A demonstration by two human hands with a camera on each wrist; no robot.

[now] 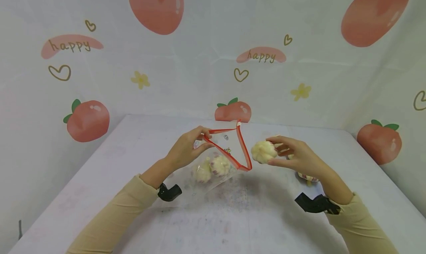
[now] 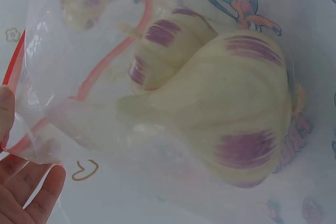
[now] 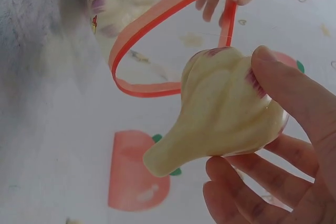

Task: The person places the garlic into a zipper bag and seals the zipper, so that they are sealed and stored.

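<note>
A clear bag with a red edge (image 1: 245,146) hangs with its mouth spread, and my left hand (image 1: 190,145) pinches that edge at the left. Inside it lie garlic bulbs (image 1: 220,165), seen large through the plastic in the left wrist view, purple-streaked (image 2: 231,103). My right hand (image 1: 299,154) holds another garlic bulb (image 1: 264,152) between thumb and fingers, just right of the bag's mouth. In the right wrist view this bulb (image 3: 226,103) has its stem toward the lower left, in front of the red edge (image 3: 152,22).
On the table (image 1: 199,228), more garlic (image 1: 307,178) lies beneath and behind my right hand, partly hidden by it. A white backdrop (image 1: 199,69) with printed fruit and hearts stands behind the table.
</note>
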